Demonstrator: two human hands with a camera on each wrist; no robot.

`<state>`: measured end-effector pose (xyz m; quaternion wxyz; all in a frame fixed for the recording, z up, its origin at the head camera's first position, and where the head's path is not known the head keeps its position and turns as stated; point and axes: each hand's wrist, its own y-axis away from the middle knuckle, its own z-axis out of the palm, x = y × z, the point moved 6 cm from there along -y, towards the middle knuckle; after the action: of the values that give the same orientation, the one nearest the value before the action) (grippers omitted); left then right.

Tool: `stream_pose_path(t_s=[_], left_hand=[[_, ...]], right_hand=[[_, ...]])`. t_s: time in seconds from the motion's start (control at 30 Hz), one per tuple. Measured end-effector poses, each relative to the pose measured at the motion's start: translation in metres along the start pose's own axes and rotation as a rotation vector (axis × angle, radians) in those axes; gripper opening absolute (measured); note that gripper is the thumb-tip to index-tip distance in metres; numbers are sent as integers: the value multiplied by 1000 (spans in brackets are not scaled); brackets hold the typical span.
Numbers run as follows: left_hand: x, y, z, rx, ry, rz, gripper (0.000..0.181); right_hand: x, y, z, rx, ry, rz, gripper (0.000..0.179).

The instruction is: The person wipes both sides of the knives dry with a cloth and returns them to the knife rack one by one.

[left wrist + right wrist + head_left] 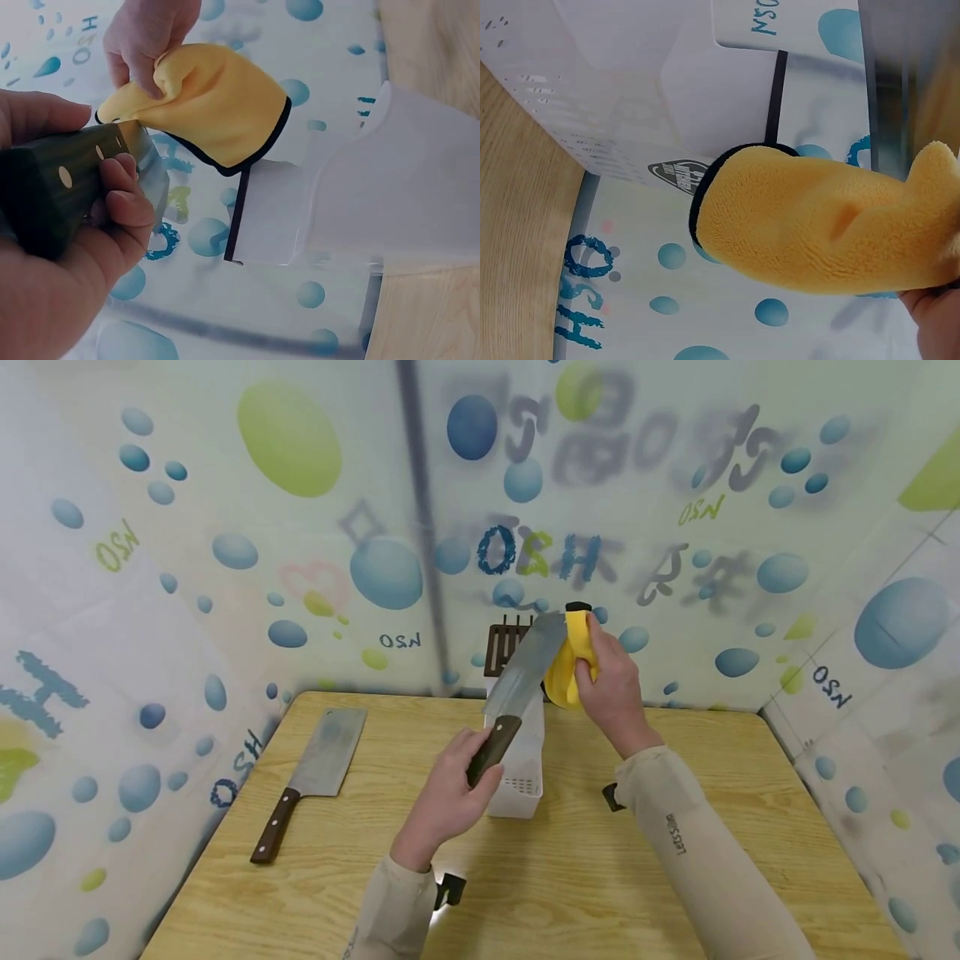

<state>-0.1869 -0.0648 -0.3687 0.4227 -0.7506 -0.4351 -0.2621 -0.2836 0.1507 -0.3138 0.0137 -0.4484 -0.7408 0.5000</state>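
My left hand [447, 793] grips the dark riveted handle of a kitchen knife [527, 664], its broad blade slanting up and away to the right. In my right hand [617, 692] is a yellow cloth [577, 639] with black edging, touching the blade near its far end. The left wrist view shows fingers curled round the handle [67, 180] and the cloth [217, 112] bunched beyond it. Seen from the right wrist, the cloth [802, 217] hangs before a white holder and hides part of it. Most of the right hand is out of that view.
Behind the knife stands the white holder [517, 797] with slots in its side. A dark slotted turner [498, 652] rises at its top. On the left of the wooden table [600, 877] lies a cleaver [330, 756]. Patterned sheets [637, 527] enclose the back and sides.
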Motion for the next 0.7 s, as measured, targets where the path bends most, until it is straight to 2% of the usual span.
stream_pose_path(t_s=[0.17, 0.3, 0.7], left_hand=[[-3, 1, -1, 34, -8, -11, 40], [-6, 2, -2, 35, -8, -29, 40], [-10, 3, -6, 61, 70, -65, 48]], right_hand=[[2, 0, 0, -3, -10, 12, 52], [3, 0, -1, -3, -10, 10, 52], [5, -2, -2, -27, -5, 36, 52]])
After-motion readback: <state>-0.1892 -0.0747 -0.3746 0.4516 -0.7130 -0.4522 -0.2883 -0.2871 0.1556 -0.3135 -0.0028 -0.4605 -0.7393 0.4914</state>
